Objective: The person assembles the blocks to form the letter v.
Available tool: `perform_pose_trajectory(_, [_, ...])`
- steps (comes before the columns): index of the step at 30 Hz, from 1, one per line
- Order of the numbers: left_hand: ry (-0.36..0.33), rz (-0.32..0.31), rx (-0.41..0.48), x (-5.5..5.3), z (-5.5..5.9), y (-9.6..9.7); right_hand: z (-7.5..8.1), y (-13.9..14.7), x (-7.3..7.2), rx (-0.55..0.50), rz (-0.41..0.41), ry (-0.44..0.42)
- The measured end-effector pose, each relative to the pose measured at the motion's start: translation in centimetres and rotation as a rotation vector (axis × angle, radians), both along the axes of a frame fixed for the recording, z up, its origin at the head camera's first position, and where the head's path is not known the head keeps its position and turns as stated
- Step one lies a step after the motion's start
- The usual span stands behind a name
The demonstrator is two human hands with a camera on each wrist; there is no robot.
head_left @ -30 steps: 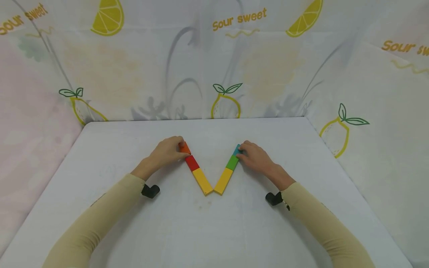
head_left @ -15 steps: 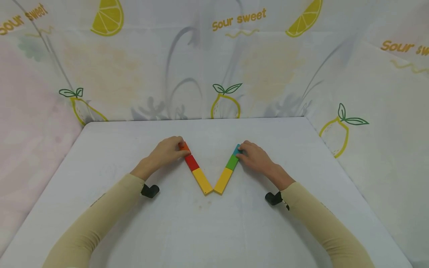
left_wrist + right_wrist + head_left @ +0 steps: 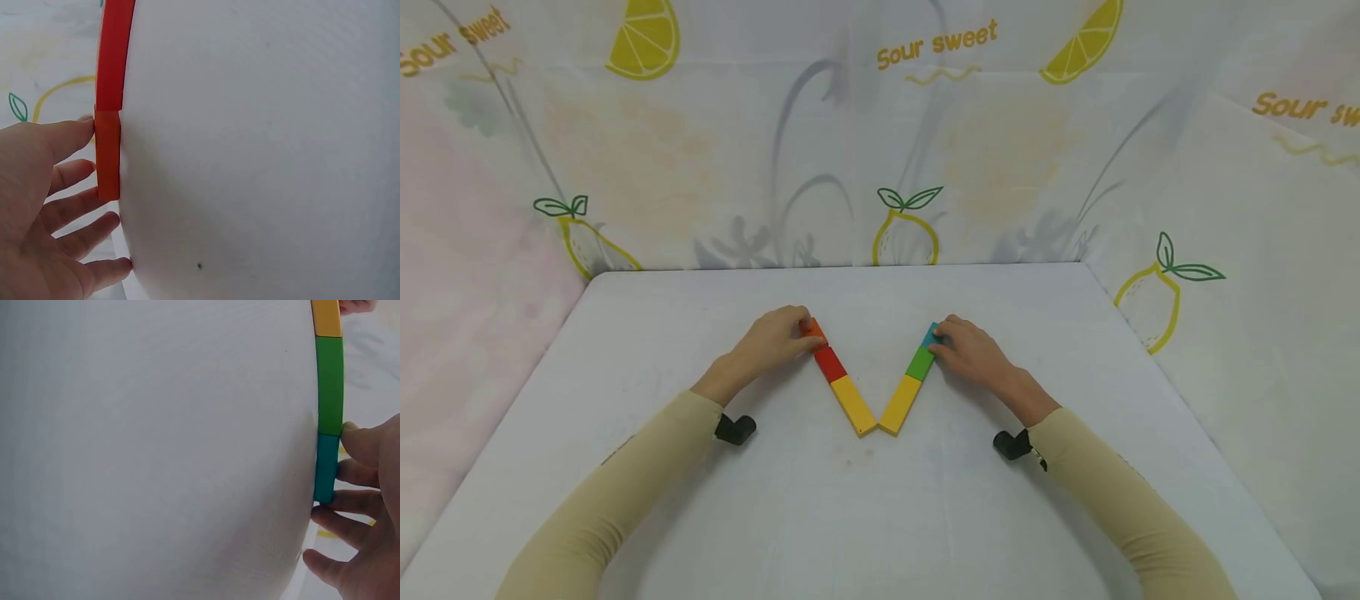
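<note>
Flat coloured blocks form a V on the white table. In its left arm, an orange block (image 3: 813, 332) meets a red block (image 3: 831, 365), and a yellow block (image 3: 853, 407) runs down to the point. The right arm has a blue block (image 3: 930, 335), a green block (image 3: 920, 364) and another yellow block (image 3: 899, 406). My left hand (image 3: 777, 335) holds the orange block between thumb and fingers at the upper left end. At the upper right end, my right hand (image 3: 970, 349) pinches the blue block, partly covering it. Both yellow blocks meet at their lower corners.
The white table (image 3: 880, 525) reaches back to a cloth backdrop (image 3: 737, 150) printed with lemons and lettering. Black wrist-worn devices (image 3: 735, 429) stick out from both sleeve cuffs, low over the table. Faint brownish spots lie just below the V.
</note>
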State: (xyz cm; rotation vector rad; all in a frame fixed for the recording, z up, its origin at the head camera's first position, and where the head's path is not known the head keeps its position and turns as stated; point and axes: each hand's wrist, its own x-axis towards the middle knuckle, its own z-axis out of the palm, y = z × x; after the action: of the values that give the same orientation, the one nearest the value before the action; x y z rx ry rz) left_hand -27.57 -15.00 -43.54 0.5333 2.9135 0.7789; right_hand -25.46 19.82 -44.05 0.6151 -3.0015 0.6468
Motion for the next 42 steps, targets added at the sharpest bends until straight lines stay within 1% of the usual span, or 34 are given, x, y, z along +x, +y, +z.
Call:
perform_pose_trajectory(3, [0.015, -0.007, -0.001, -0.01, -0.21, 0.0, -0.07, 0.0, -0.08, 0.004, 0.003, 0.007])
perform_pose_trajectory(13, [0.02, 0.0, 0.002, 0.28, -0.42, 0.09, -0.12, -0.07, -0.07, 0.002, -0.008, -0.004])
perform_pose_trajectory(17, [0.025, -0.001, 0.001, 0.42, -0.37, 0.21, -0.19, -0.06, -0.07, 0.002, -0.013, -0.011])
perform_pose_trajectory(23, [0.034, -0.006, 0.006, 0.64, -0.27, 0.34, -0.34, 0.05, -0.12, -0.003, -0.007, 0.0])
perform_pose_trajectory(35, [0.022, -0.01, 0.009, 0.95, 0.15, 0.36, -0.34, 0.0, -0.2, -0.02, 0.001, 0.006])
perform_pose_trajectory(42, [0.02, -0.009, 0.014, 0.91, 0.07, 0.2, -0.2, -0.09, -0.27, -0.02, 0.0, -0.004])
